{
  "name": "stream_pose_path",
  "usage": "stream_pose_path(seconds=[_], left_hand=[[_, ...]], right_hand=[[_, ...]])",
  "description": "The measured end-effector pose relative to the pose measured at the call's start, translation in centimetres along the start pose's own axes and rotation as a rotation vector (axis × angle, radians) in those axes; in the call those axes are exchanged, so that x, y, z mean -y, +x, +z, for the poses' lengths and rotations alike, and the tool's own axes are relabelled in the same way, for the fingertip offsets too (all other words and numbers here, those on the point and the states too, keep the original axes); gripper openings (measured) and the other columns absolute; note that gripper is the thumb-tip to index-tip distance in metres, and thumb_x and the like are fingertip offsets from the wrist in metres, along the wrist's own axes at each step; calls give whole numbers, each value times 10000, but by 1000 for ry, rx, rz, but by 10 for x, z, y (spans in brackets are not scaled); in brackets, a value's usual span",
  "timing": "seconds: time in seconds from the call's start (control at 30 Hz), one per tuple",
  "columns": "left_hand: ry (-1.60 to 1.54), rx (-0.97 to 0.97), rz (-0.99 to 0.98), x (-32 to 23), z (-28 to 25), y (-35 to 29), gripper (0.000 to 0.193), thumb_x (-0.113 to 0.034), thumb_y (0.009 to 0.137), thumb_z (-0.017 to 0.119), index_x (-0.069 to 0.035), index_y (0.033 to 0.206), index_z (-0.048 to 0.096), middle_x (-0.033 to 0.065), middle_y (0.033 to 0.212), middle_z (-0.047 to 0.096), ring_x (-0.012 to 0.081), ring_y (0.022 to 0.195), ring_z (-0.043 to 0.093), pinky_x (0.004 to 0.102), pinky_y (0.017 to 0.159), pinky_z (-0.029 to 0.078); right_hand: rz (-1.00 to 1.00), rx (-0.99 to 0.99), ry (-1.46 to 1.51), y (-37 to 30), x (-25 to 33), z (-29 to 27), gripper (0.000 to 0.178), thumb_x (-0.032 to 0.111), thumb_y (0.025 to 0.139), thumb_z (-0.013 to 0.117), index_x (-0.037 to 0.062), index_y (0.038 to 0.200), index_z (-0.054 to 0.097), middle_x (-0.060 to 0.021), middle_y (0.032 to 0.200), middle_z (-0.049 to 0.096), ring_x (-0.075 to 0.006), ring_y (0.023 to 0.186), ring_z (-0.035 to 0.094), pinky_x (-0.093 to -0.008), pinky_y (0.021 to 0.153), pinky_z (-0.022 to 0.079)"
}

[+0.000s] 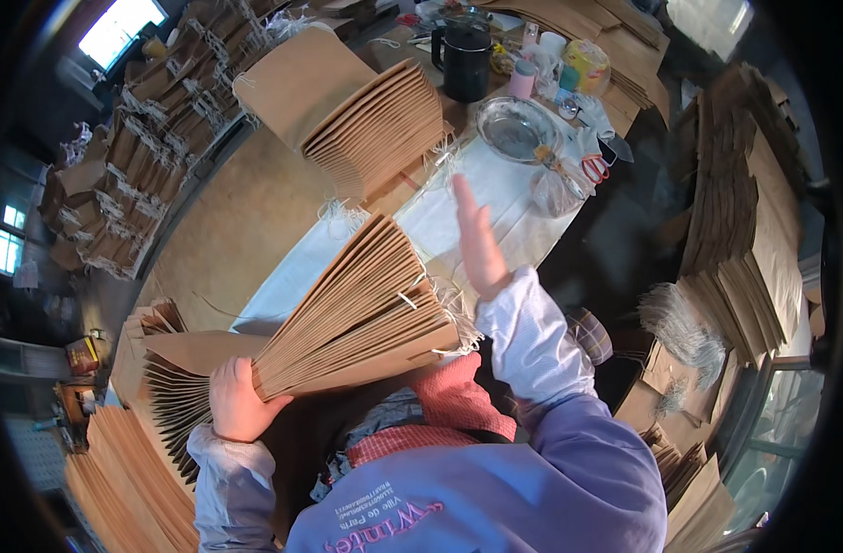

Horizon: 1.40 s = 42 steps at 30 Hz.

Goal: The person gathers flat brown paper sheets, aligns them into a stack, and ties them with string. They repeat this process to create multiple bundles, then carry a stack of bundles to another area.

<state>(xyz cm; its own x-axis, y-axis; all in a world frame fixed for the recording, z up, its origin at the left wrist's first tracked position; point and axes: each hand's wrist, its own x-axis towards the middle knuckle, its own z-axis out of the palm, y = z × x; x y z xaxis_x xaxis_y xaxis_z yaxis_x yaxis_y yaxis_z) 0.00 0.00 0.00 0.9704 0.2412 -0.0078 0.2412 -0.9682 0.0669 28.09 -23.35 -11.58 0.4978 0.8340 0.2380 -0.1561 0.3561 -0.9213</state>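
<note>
Here, fanned brown paper bags (357, 318), ridged at their edges, before the torso (495, 493), left hand (239, 403) pinching them between its fingers, right hand (480, 244) flat, fingers straight and together, shallow shiny dish (506, 129) on the table (223, 207), brush (554, 161) across its rim.

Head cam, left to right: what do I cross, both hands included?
Bright window → red-and-yellow box → left hand, gripping fanned brown paper stack → right hand, open and raised → red-handled scissors → white string bundle.
</note>
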Motion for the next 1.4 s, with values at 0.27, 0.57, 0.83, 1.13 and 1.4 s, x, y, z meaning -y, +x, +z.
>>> stream_pose_path(seconds=[0.27, 0.57, 0.83, 1.13, 1.4], left_hand=[[15, 30, -46, 11, 16, -6, 601, -326, 560, 884, -46, 915, 488, 145, 865, 584, 381, 844, 584, 467, 729, 455], [-29, 6, 75, 23, 14, -12, 490, -343, 682, 805, -59, 928, 490, 137, 873, 622, 354, 815, 625, 456, 684, 485], [-2, -84, 42, 22, 23, -15, 229, -139, 714, 683, -67, 875, 536, 95, 782, 630, 282, 754, 667, 408, 635, 519], [-104, -64, -157, 156, 4, -133, 193, -107, 593, 713, -89, 755, 608, 89, 786, 646, 321, 850, 621, 470, 840, 470], [69, 101, -135, 134, -5, -118, 101, -180, 605, 675, -126, 688, 652, 78, 737, 660, 318, 743, 658, 443, 643, 510]], right_hand=[[-2, -471, -164, -26, 4, -7, 807, 612, 1005, 163, 16, 1544, 87, -152, 1620, 89, -254, 1500, 35, -384, 1207, 13], [-189, 30, -1267, -41, 151, 69, 996, 476, 748, 751, -5, 1493, 296, -199, 1462, 445, -349, 1374, 408, -448, 1147, 283], [-253, 424, -1684, 47, 29, 221, 786, 238, 484, 863, 19, 1167, 544, -106, 876, 613, -283, 859, 595, -393, 767, 452], [-324, 478, -1608, 34, 19, 215, 386, 199, 474, 856, 92, 713, 573, -83, 716, 592, -278, 752, 585, -399, 664, 454], [-338, 482, -1557, 26, 47, 194, 362, 240, 501, 837, 88, 735, 606, -91, 720, 601, -297, 743, 605, -411, 666, 481]])
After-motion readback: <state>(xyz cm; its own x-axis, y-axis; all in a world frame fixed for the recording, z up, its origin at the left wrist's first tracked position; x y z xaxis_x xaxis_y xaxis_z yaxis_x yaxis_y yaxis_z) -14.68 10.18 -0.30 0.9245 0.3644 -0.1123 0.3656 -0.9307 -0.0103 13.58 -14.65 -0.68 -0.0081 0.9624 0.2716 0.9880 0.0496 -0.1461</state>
